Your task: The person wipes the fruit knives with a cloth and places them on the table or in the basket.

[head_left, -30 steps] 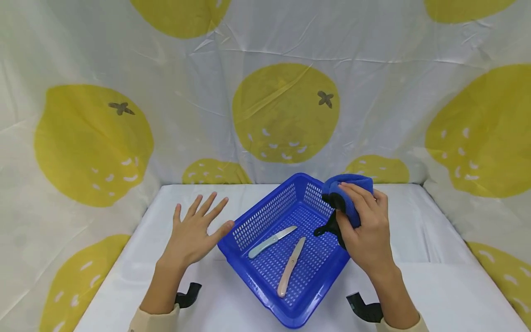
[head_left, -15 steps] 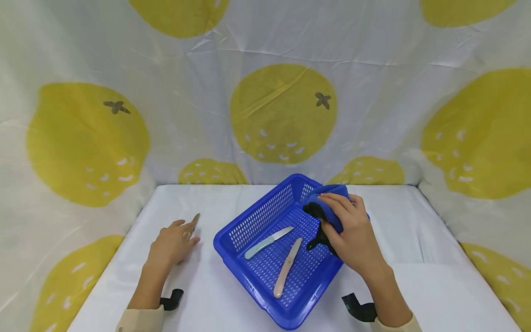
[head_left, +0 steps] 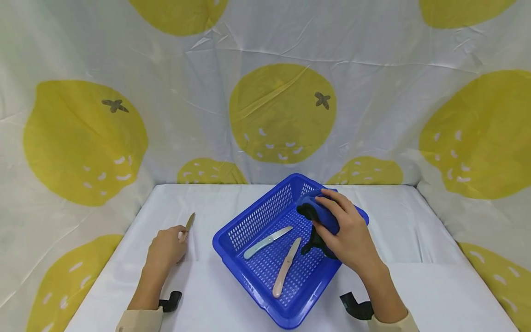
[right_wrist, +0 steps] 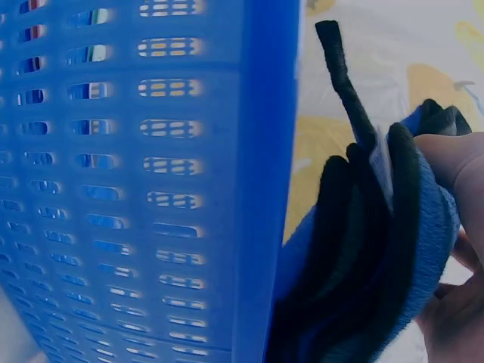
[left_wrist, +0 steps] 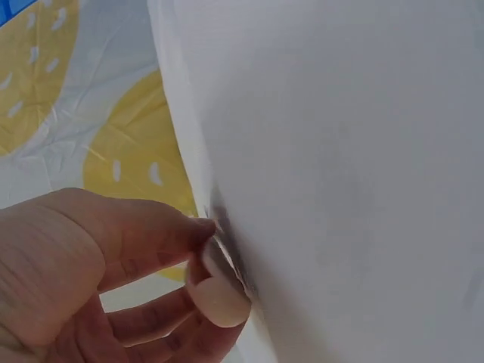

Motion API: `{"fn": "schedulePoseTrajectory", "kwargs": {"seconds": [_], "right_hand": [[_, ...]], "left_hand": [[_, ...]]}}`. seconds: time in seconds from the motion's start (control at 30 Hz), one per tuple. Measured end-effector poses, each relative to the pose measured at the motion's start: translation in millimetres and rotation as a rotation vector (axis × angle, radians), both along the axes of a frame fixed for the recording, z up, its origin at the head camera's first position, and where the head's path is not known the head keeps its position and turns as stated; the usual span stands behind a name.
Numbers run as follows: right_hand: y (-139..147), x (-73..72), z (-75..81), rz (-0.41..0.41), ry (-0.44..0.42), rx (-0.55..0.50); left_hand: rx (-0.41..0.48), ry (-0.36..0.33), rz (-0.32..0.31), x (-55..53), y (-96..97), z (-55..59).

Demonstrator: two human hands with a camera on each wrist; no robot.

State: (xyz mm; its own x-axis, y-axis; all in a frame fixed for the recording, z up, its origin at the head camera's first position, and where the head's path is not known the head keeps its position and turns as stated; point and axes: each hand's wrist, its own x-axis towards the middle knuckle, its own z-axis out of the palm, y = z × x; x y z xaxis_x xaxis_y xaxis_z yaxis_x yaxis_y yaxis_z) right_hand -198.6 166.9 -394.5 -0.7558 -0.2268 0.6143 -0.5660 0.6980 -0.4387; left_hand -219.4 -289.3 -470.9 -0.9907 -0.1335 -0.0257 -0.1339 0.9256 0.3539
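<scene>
On the left of the table my left hand (head_left: 166, 248) pinches a small knife (head_left: 190, 222) between thumb and fingers, its blade pointing away from me. The left wrist view shows the knife's pale rounded handle (left_wrist: 219, 301) beside the fingertips, close to the white tabletop. My right hand (head_left: 348, 230) grips a bunched blue cloth (head_left: 325, 216) with black edging over the right side of a blue plastic basket (head_left: 265, 302). A black strap (right_wrist: 344, 87) sticks out of the cloth. Inside the basket lie a light-blue-handled knife (head_left: 261, 246) and a pink-handled knife (head_left: 284, 274).
The perforated basket stands turned at an angle in the middle of the white table (head_left: 232, 295). A lemon-print curtain (head_left: 199, 106) hangs behind the table and along both sides.
My left hand has moved from the basket's left rim out to the left and taken hold of the knife there. The right hand with the cloth has shifted left and down over the basket.
</scene>
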Motion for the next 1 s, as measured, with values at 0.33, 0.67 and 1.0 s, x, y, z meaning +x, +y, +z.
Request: {"fn": "schedulePoseTrajectory", "kwargs": {"seconds": [0.33, 0.67, 1.0], "right_hand": [[-1, 1.6, -2.1, -0.017, -0.005, -0.043], [-8, 2.3, -3.9, 0.020, 0.118, 0.084], [-10, 7.3, 1.7, 0.061, 0.150, 0.066]], "left_hand": [[0.051, 0.264, -0.036, -0.2, 19.9, 17.8], [0.315, 0.400, -0.154, 12.7, 88.0, 73.5], [0.451, 0.398, -0.338, 29.0, 144.8, 106.4]]}}
